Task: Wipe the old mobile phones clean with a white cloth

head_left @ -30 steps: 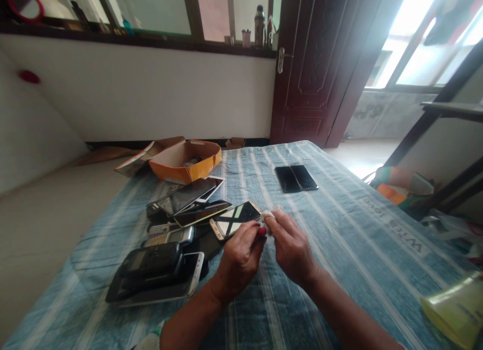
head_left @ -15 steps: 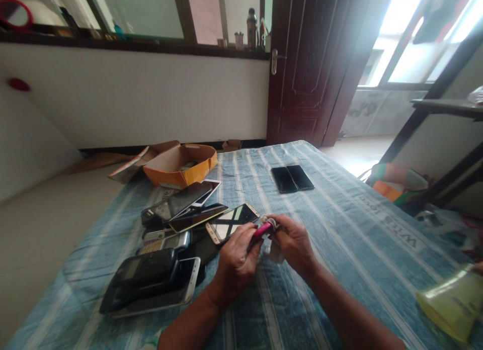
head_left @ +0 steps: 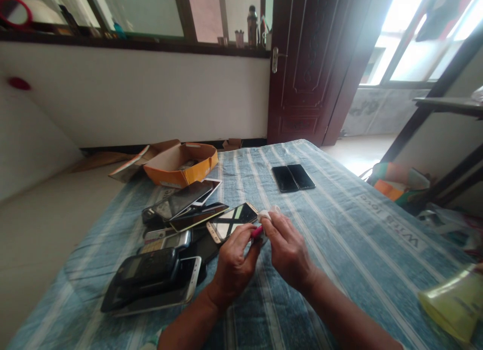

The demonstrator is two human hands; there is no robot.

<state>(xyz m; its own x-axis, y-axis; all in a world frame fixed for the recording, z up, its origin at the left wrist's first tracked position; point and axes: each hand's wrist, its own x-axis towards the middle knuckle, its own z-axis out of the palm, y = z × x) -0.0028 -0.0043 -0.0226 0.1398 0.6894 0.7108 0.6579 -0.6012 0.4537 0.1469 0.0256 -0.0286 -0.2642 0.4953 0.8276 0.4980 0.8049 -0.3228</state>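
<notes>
A small pink object (head_left: pixel 257 232) is pinched between the thumb and fingers of my left hand (head_left: pixel 236 262). My right hand (head_left: pixel 290 249) presses a whitish cloth (head_left: pixel 265 216) against its far end and hides much of it. Just beyond my left hand lies a gold-framed phone (head_left: pixel 233 222), screen up. Several phones are heaped to the left, among them a black one (head_left: pixel 147 269) on top of a white-edged one (head_left: pixel 193 279). Two dark phones (head_left: pixel 293 178) lie side by side farther back.
An open orange box (head_left: pixel 181 176) stands at the back left of the striped cloth cover (head_left: pixel 339 229). A translucent yellow container (head_left: pixel 453 302) is at the right edge, with part of a hand beside it. A door (head_left: pixel 302 103) stands behind.
My right hand has turned further over the pink object, covering more of it with the cloth. The cloth's hanging part no longer shows below. My left hand has barely moved.
</notes>
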